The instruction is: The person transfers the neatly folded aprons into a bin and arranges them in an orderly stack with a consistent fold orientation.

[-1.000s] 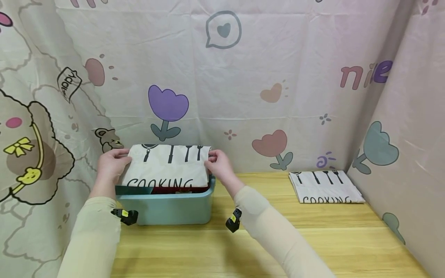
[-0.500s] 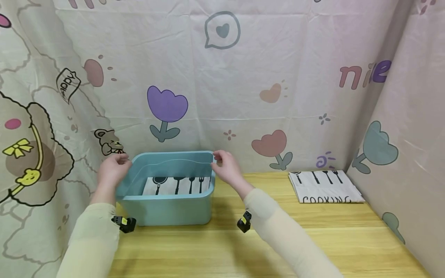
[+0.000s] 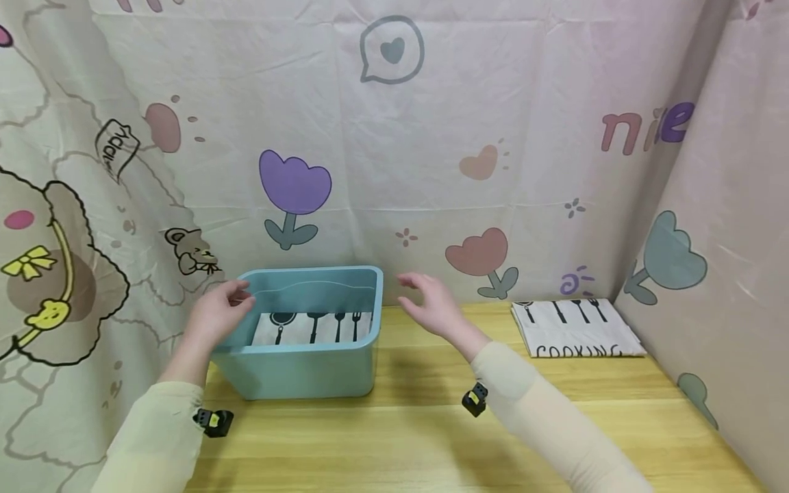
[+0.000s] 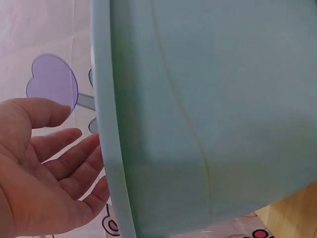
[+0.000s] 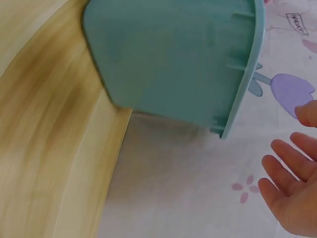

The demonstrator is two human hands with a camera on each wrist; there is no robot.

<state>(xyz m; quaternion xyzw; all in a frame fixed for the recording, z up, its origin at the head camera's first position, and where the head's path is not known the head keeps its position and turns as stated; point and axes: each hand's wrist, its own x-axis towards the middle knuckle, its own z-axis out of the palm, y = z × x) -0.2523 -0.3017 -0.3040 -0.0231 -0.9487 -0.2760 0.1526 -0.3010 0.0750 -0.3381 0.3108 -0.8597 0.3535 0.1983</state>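
A blue-green plastic bin (image 3: 296,373) stands on the table with a folded white cloth (image 3: 296,330), printed with dark kitchen utensils, lying inside it. My left hand (image 3: 218,311) hovers at the bin's left rim with fingers loosely bent and nothing between them. In the left wrist view that hand (image 4: 54,168) has its fingers spread beside the rim; whether a fingertip touches it I cannot tell. To the right of the bin, apart from it, my right hand (image 3: 434,305) hangs in the air, holding nothing. The right wrist view shows this hand (image 5: 294,183) with relaxed fingers.
Another folded white cloth (image 3: 579,330) with a "COOKING" print lies at the right back of the wooden table (image 3: 345,445). A patterned curtain (image 3: 394,150) hangs close behind the bin and along both sides.
One second ago both hands held a folded cloth over the bin; now it lies inside, let go. The right hand has moved right, away from the rim; the left hand has shifted slightly right and down.
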